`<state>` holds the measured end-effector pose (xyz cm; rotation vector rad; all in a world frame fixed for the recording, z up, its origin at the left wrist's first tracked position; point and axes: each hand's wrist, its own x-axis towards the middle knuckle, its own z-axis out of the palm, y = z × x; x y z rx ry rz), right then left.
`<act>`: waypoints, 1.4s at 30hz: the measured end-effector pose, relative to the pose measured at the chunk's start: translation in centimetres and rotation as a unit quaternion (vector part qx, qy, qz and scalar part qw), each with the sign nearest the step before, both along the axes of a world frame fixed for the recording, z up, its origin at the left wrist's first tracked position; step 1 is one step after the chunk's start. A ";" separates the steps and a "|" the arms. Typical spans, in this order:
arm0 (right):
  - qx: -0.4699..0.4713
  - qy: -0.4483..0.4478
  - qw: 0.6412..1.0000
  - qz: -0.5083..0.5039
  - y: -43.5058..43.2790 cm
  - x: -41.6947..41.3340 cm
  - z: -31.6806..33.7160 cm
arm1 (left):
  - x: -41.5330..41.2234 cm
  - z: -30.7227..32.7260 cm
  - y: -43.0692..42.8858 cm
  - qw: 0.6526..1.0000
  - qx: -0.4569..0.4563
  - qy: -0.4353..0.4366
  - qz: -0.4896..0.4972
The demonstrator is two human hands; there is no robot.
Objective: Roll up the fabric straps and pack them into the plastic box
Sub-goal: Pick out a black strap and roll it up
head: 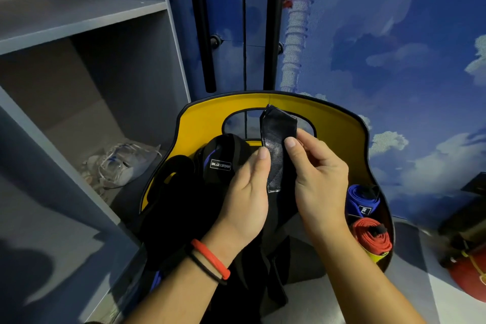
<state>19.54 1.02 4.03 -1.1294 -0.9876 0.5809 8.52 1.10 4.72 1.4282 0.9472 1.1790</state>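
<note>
A black fabric strap stands upright between my hands, its end folded over at the top. My left hand pinches its left edge with thumb and fingers. My right hand pinches its right edge. The rest of the strap hangs down dark below my wrists. Under my hands is a yellow container with a black rim. In its right part lie a rolled blue strap and a rolled red strap. A black pad with a white label lies at its left.
A grey shelf unit stands at the left, with a clear plastic bundle on its lower shelf. Two black vertical door handles and a blue cloud-printed surface are behind. A red round object sits at the far right.
</note>
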 end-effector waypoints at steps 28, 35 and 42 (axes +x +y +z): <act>-0.242 -0.166 0.946 0.137 -2.5 3.2 -1.6 | 2.6 -1.7 2.0 0.990 -0.136 -0.005 0.048; -0.186 -0.162 0.968 0.044 -1.2 3.5 -1.1 | 3.3 -1.9 1.6 0.964 -0.264 -0.022 -0.003; -0.318 -0.111 0.935 0.114 -1.0 4.5 -1.6 | 4.1 -3.4 1.6 0.972 -0.233 0.026 0.032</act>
